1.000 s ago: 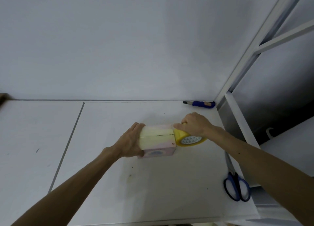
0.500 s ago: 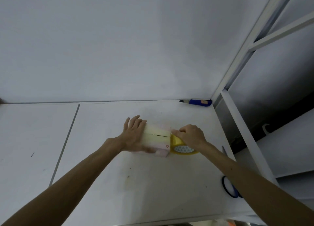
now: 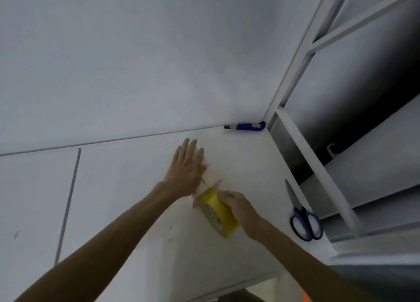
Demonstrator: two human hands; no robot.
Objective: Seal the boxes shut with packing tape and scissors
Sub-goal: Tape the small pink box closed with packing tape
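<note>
A small pale box [image 3: 211,172] lies on the white table [image 3: 127,188], mostly hidden under my left hand [image 3: 187,169], which presses flat on its top with straight fingers. My right hand [image 3: 241,207] grips a yellow roll of packing tape [image 3: 217,213] at the box's near end. A strip of tape runs from the roll onto the box. Blue-handled scissors [image 3: 303,217] lie on the table to the right of the roll, untouched.
A blue utility knife [image 3: 246,126] lies at the back right corner against the wall. A white metal shelf frame [image 3: 318,176] borders the table on the right. The table's front edge [image 3: 227,288] runs below my arms.
The box has turned so its length points away from me. My left hand moved from its side onto its top, flat. My right hand pulled the tape roll toward me.
</note>
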